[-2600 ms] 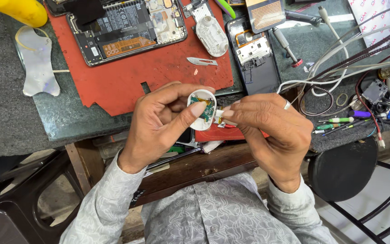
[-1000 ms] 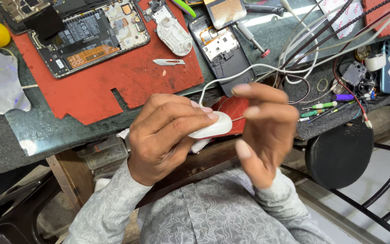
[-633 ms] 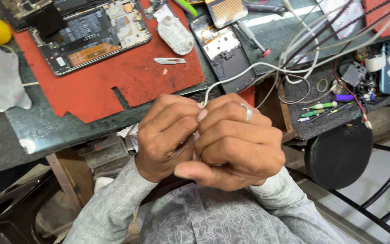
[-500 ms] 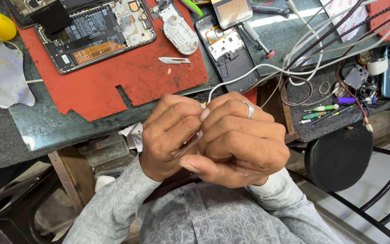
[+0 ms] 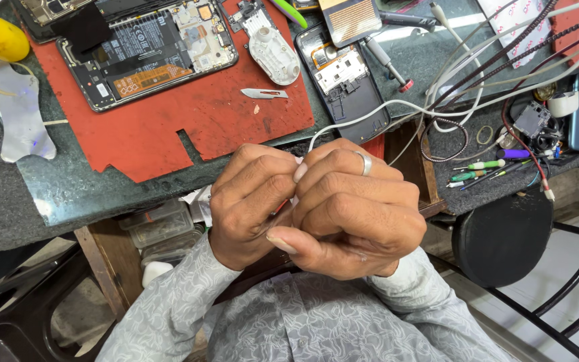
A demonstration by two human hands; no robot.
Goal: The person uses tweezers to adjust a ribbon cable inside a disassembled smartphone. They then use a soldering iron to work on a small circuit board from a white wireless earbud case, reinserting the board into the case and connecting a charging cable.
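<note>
My left hand (image 5: 252, 201) and my right hand (image 5: 353, 214) are clasped tightly together in front of my chest, just below the bench edge. They press on a small white charger shell, now almost wholly hidden between the fingers. A white cable (image 5: 343, 115) comes out from the top of my hands and runs up to the right across the bench. My right hand wears a ring.
On the red mat (image 5: 189, 121) lie an opened phone (image 5: 149, 50), a white casing half (image 5: 274, 53) and a scalpel blade (image 5: 264, 93). Another opened phone (image 5: 343, 77), a screwdriver (image 5: 387, 62) and tangled cables (image 5: 477, 74) lie to the right. A black stool (image 5: 504, 234) stands at lower right.
Earlier the white shell was visible with its circuit board, held open between both hands. My right hand has since closed over it, and both hands now squeeze it together.
</note>
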